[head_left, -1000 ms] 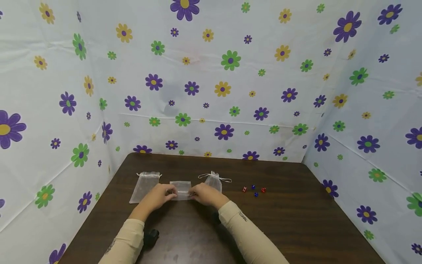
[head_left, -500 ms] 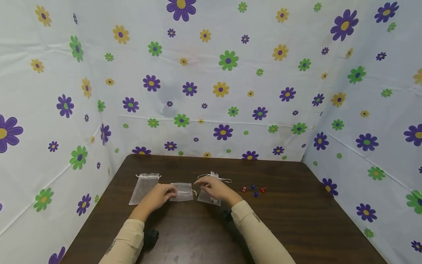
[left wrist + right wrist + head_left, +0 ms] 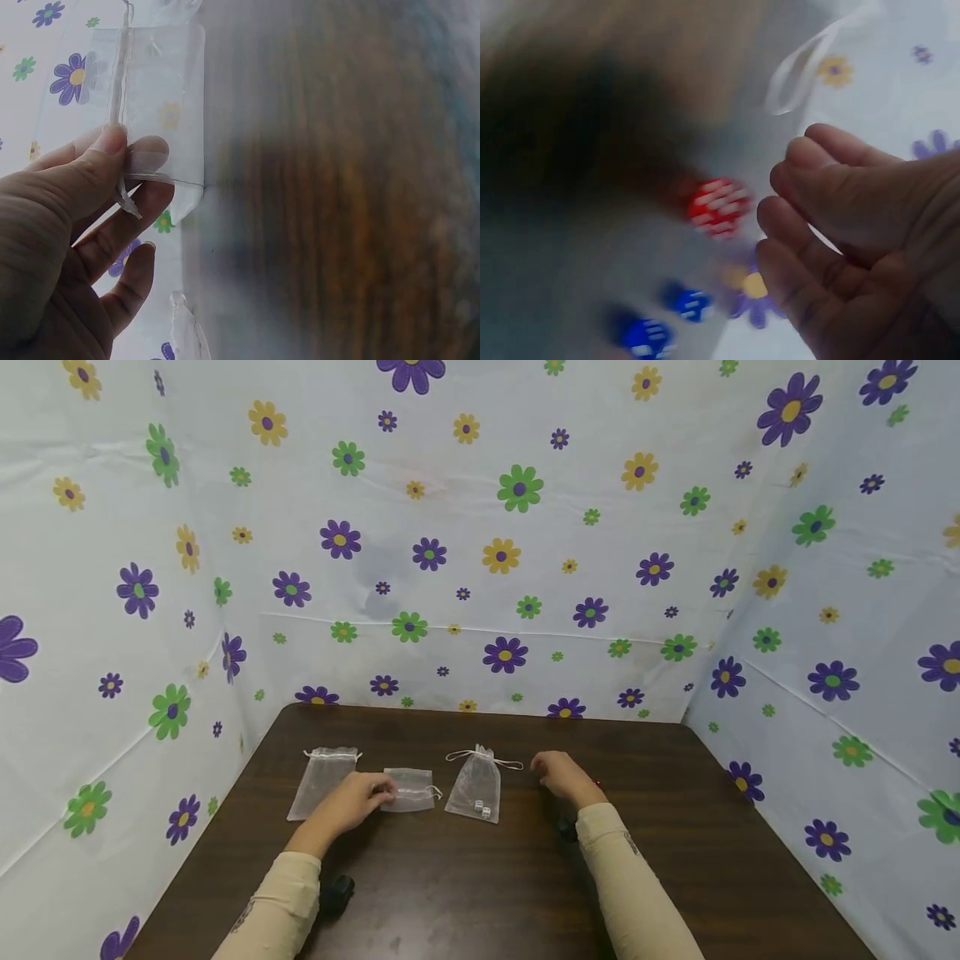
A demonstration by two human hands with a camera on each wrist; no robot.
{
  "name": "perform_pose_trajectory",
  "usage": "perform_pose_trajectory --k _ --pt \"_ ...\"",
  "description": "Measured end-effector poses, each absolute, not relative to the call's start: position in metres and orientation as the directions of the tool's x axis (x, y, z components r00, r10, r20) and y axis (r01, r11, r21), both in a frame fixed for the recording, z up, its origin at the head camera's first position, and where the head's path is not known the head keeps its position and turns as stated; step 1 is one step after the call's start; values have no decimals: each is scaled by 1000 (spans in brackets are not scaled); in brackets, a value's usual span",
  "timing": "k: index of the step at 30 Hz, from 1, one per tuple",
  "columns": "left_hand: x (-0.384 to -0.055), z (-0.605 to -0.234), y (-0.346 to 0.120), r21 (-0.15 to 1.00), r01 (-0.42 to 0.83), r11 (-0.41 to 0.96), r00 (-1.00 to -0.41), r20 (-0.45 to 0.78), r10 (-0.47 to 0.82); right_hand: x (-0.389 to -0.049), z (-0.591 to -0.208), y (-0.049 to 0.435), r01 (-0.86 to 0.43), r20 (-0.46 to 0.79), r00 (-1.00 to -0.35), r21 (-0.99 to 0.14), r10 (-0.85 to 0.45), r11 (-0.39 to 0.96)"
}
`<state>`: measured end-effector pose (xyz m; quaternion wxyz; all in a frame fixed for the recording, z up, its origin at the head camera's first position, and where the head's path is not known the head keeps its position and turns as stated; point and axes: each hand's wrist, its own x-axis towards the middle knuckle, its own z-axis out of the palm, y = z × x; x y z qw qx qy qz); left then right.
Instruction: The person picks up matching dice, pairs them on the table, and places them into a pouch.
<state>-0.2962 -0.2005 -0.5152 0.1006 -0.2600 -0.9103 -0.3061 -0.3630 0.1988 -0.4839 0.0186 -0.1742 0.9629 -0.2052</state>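
Observation:
My left hand (image 3: pixel 348 806) pinches the left edge of a small sheer white drawstring bag (image 3: pixel 412 781). In the left wrist view, thumb and fingers hold the bag (image 3: pixel 169 90) by its cord, and fingers show through the mesh. My right hand (image 3: pixel 566 777) is over the table to the right, fingers loosely bent, holding nothing. In the right wrist view a red die (image 3: pixel 720 206) lies just beyond its fingertips, with one blue die (image 3: pixel 694 304) and another blue die (image 3: pixel 646 337) below. The head view mostly hides these dice behind the hand.
Between the hands lies a drawn-closed sheer bag (image 3: pixel 476 781) with white dice (image 3: pixel 480 808) inside. A flat sheer bag (image 3: pixel 322 777) lies at the left. All rest on a dark brown table (image 3: pixel 450 893), with a flowered sheet (image 3: pixel 465 568) behind and at both sides.
My right hand has let go of the middle bag and moved right, past the bag with white dice, to the loose dice. The left hand keeps its hold.

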Motion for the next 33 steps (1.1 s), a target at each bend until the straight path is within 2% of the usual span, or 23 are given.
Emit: perform_pose_trajectory --k 4,8,18,25,33 --pt "-296 -514 -202 512 532 674 -847 337 412 -364 -495 207 -346 38 -933 -356 -357 868" --pt "-297 -511 -204 519 527 673 -850 332 409 -365 -500 205 -379 65 -921 -384 -385 842" --pt "-297 -515 -203 526 513 678 -858 323 399 -365 -499 201 -398 19 -901 -437 -433 807" --pt "-298 -513 -202 534 505 678 -863 314 396 -368 -487 229 -306 87 -949 -487 -303 818" --pt "-299 -515 -205 527 512 679 -859 319 400 -370 -489 276 -189 47 -980 -507 -191 841"
